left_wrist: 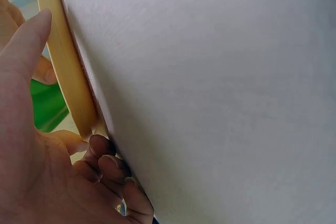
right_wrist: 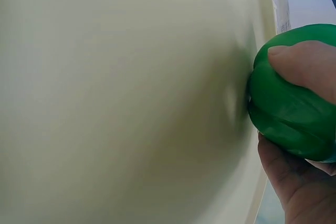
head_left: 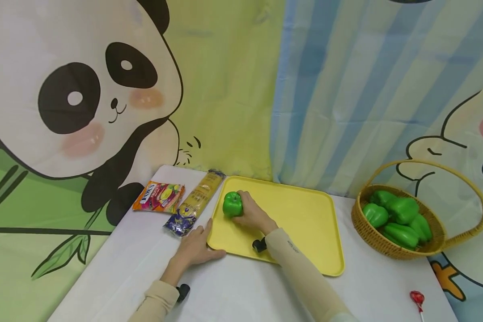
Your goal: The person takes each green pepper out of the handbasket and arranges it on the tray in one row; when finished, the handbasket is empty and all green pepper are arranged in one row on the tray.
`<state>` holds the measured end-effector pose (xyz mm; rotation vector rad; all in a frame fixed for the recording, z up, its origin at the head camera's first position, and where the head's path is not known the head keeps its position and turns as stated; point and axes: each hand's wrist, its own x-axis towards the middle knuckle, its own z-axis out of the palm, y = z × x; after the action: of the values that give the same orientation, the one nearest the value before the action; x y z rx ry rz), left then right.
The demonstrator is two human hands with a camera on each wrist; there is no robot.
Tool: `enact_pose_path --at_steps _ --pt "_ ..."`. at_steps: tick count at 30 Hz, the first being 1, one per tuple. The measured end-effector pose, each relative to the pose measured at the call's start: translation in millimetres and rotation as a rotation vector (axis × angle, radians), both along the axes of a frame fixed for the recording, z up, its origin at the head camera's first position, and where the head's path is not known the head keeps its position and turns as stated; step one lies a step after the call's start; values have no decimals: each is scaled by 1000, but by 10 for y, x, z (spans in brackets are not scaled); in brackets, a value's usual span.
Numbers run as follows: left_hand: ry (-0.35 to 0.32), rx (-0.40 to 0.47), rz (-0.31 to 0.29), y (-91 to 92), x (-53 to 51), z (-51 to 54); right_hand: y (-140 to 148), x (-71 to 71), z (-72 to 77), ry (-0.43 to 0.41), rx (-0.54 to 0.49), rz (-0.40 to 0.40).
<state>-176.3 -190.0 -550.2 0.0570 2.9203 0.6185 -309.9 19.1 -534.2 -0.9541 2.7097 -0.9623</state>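
Observation:
A green bell pepper (head_left: 232,205) is in my right hand (head_left: 254,215), above the left part of a yellow tray (head_left: 294,214). In the right wrist view, the thumb lies along one side of the bell pepper (right_wrist: 294,103) and other fingers grip it from the opposite side. My left hand (head_left: 196,247) rests at the tray's near left corner, thumb along the front edge and fingers beside the left edge. The left wrist view shows that thumb touching the tray rim (left_wrist: 65,61), with the other fingertips near the white tabletop.
Left of the tray lie a long yellow-and-blue packet (head_left: 195,203) and an orange FOX'S candy bag (head_left: 159,197). At the right stands a wicker basket (head_left: 370,235) with several green peppers (head_left: 402,210). A red lollipop (head_left: 417,297) lies near the table's right edge.

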Motion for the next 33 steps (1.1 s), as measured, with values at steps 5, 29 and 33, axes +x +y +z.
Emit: enact_pose_path --at_steps 5,29,33 --pt "9 -5 -1 -8 4 10 -86 -8 6 -8 -1 18" --pt "28 -2 -18 21 16 21 -333 39 -1 -1 20 29" --pt "26 8 -10 4 12 33 -357 26 2 -2 25 31"
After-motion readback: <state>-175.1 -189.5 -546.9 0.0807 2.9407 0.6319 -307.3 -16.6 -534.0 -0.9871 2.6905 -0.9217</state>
